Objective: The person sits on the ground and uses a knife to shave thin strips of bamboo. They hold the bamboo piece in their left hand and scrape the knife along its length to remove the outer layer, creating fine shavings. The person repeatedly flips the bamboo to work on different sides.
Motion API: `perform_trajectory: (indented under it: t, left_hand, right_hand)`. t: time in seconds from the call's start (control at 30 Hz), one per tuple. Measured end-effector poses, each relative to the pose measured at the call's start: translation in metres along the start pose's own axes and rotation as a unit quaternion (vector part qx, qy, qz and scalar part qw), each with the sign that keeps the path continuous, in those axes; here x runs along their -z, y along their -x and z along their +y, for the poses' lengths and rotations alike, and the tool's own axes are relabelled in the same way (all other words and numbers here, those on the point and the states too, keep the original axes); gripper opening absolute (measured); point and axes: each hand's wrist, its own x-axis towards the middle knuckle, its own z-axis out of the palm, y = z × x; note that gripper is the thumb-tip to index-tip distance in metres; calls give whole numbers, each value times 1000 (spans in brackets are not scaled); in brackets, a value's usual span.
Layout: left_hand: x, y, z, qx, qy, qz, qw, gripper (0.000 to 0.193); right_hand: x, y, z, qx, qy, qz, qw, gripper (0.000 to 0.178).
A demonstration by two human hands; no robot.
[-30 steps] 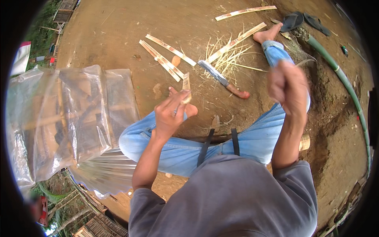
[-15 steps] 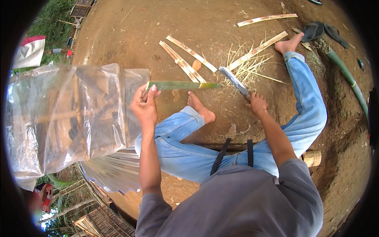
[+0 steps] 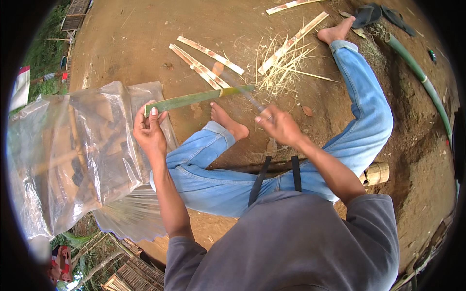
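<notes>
Both hands work one green bamboo strip [image 3: 199, 98] held level over the bare foot [image 3: 228, 123] — left hand [image 3: 149, 131] closed on its near end to steady it, right hand [image 3: 277, 125] gripping a blurred knife [image 3: 250, 99] set against the far end, so shavings [image 3: 284, 72] fall on dirt

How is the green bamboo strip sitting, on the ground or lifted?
Lifted. The left hand holds one end of the green bamboo strip; it spans level above the dirt, toward the blurred blade.
</notes>
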Motion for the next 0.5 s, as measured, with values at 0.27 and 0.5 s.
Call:
perform_trajectory:
  t: [0.27,0.5]
  left_hand:
    - [0,16,-3,1,-22,1,1000,20]
    - [10,23,-12,7,-31,1,999,18]
  right_hand:
    - [-36,14,-17,109,25,20,994,26]
    - [-39,-7,42,42,68,48,996,25]
